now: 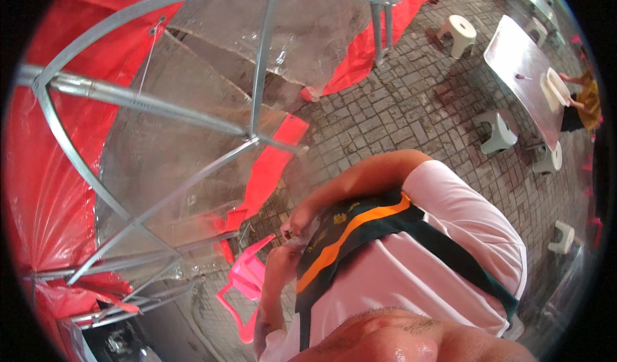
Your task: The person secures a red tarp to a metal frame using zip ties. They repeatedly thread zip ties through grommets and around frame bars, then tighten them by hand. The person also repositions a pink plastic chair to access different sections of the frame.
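Note:
My right hand [299,222] is in front of my dark apron [360,233], which has an orange stripe, with the forearm coming in from the right. Its fingers look curled together. Just below it, my left hand [281,256] is also closed, close to or touching the right one. Whatever is between the fingers is too small and blurred to make out. Beyond my left forearm is a bright pink plastic chair [247,275].
A metal tube frame [260,60] with red tarpaulin [71,150] and clear plastic sheeting [186,143] fills the left. On the paving [379,105] at right are white stools [458,34] and a table [514,57]. Another person's yellow sleeve [586,98] is beside a white tray [556,86].

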The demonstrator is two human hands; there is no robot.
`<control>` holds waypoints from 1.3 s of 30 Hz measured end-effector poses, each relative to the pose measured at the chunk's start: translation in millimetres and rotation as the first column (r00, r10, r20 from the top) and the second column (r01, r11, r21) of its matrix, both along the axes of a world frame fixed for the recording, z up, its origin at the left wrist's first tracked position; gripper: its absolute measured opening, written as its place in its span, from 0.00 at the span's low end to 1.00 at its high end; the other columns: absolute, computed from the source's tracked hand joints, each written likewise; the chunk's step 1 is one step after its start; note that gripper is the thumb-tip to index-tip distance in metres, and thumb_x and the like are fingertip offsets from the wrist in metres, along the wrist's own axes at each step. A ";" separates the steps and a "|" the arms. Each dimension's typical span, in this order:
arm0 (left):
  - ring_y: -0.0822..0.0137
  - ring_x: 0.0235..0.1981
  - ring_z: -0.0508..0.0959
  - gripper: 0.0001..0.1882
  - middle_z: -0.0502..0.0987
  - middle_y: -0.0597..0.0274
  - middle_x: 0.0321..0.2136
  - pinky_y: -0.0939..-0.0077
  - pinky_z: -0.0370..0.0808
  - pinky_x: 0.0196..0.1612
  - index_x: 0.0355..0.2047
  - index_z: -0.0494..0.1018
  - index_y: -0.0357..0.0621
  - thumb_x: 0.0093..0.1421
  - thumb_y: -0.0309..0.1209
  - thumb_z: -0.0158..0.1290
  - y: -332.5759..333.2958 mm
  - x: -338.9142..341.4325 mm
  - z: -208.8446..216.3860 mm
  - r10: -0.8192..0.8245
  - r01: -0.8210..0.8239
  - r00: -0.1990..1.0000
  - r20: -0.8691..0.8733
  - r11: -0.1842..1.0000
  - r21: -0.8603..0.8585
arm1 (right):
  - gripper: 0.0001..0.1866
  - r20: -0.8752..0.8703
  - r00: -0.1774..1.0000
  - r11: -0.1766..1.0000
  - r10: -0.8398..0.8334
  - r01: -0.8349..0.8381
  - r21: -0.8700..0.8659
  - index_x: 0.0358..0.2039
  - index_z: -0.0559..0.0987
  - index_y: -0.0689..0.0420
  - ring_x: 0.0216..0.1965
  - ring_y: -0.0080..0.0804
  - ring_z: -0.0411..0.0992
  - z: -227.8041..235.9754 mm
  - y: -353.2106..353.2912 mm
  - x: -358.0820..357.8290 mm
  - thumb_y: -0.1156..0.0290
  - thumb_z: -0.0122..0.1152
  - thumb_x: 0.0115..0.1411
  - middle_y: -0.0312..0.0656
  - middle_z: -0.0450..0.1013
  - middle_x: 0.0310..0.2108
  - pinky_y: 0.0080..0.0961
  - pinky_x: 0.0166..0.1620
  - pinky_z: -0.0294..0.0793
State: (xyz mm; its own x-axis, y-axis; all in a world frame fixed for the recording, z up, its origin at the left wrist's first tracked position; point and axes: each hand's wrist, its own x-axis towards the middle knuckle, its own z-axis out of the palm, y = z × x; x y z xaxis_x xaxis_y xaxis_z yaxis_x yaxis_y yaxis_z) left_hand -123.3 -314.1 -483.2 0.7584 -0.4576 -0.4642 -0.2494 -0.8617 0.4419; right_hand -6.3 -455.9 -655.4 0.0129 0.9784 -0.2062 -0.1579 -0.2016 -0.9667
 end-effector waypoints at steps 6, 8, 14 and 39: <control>0.42 0.37 0.83 0.15 0.81 0.43 0.32 0.51 0.78 0.38 0.45 0.82 0.47 0.57 0.25 0.56 -6.2 -11.1 13.7 -0.028 0.008 0.993 0.114 0.985 0.170 | 0.33 0.155 0.988 1.000 0.007 -0.010 0.018 0.60 0.71 0.60 0.52 0.35 0.71 28.8 -14.8 -9.7 0.70 0.62 0.51 0.45 0.73 0.50 0.35 0.51 0.70; 0.41 0.35 0.82 0.12 0.81 0.45 0.29 0.46 0.77 0.38 0.40 0.82 0.46 0.55 0.25 0.56 -5.2 -12.1 11.7 -0.024 0.010 0.985 0.170 0.997 0.083 | 0.34 0.144 0.990 1.000 -0.004 0.004 0.001 0.61 0.71 0.60 0.53 0.35 0.70 26.3 -16.0 -10.6 0.70 0.63 0.50 0.45 0.73 0.52 0.34 0.53 0.70; 0.43 0.37 0.83 0.10 0.82 0.46 0.31 0.53 0.78 0.39 0.40 0.83 0.44 0.57 0.27 0.59 0.3 -11.2 3.1 0.234 -0.162 0.935 0.265 0.951 -0.265 | 0.43 0.023 0.994 0.971 -0.107 0.100 0.218 0.70 0.65 0.56 0.55 0.34 0.70 -1.8 -1.8 -14.2 0.78 0.63 0.50 0.42 0.73 0.55 0.34 0.56 0.69; 0.74 0.30 0.74 0.04 0.76 0.63 0.32 0.80 0.71 0.35 0.40 0.73 0.38 0.66 0.20 0.55 6.4 -32.0 42.4 0.855 -0.281 0.346 0.386 0.487 -0.827 | 0.25 0.341 0.930 0.988 0.135 -0.152 0.024 0.55 0.79 0.53 0.44 0.39 0.78 96.1 -58.3 -8.3 0.51 0.64 0.64 0.49 0.80 0.42 0.37 0.48 0.75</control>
